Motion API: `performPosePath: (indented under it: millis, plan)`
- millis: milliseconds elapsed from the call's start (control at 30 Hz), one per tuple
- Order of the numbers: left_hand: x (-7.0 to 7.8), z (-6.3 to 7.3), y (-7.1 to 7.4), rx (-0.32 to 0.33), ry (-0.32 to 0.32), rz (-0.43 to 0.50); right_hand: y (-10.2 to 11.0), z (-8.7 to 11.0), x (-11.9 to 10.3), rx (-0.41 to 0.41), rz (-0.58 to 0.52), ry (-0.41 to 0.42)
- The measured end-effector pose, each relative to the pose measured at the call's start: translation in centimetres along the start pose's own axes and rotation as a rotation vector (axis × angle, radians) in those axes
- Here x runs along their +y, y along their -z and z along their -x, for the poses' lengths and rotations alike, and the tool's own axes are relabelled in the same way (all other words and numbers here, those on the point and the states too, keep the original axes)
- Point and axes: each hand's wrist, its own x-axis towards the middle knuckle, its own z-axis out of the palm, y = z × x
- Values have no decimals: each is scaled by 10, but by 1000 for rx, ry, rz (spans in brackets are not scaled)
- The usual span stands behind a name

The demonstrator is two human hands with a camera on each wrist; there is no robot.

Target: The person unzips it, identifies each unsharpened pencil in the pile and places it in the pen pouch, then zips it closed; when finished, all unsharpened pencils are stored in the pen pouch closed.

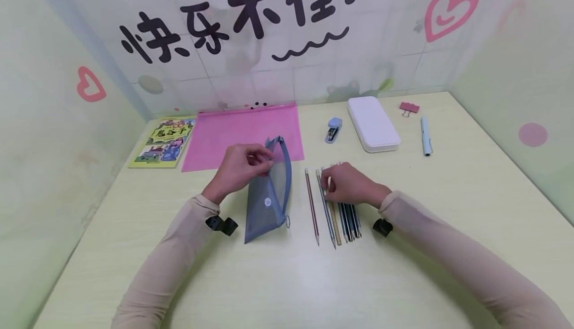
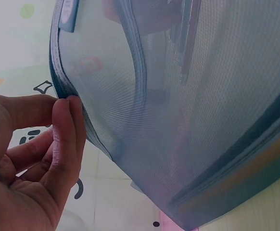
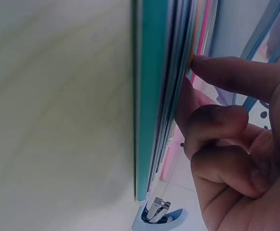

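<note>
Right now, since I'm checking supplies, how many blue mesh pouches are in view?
1: the blue mesh pouch, pinched by the left hand, left of the pencils.

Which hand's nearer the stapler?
Right. The right hand is at the pencils, nearside of the stapler; the left hand is farther, to its left, pinching the mesh pouch.

You're facing one pouch, several pencils (count hidden); toward the tabletop's far edge are sitting one book, one pink folder, one stapler, one case, one clip, one pen.
</note>
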Motion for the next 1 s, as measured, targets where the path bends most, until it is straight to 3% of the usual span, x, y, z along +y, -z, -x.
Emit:
performPosePath:
  millis: [533, 667, 833, 1000]
  plan:
    - [0, -2, 0, 3, -21, -21, -4, -8, -20, -55, 14, -120]
    - [0, -1, -1, 0, -11, -16, -3, -9, -23, -47, 16, -115]
    - [-1, -1, -1, -12, -7, -4, 8, -14, -25, -14, -97, -126]
    - [-1, 1, -2, -17, -2, -9, 18, -22, -35, 96, -297, -85]
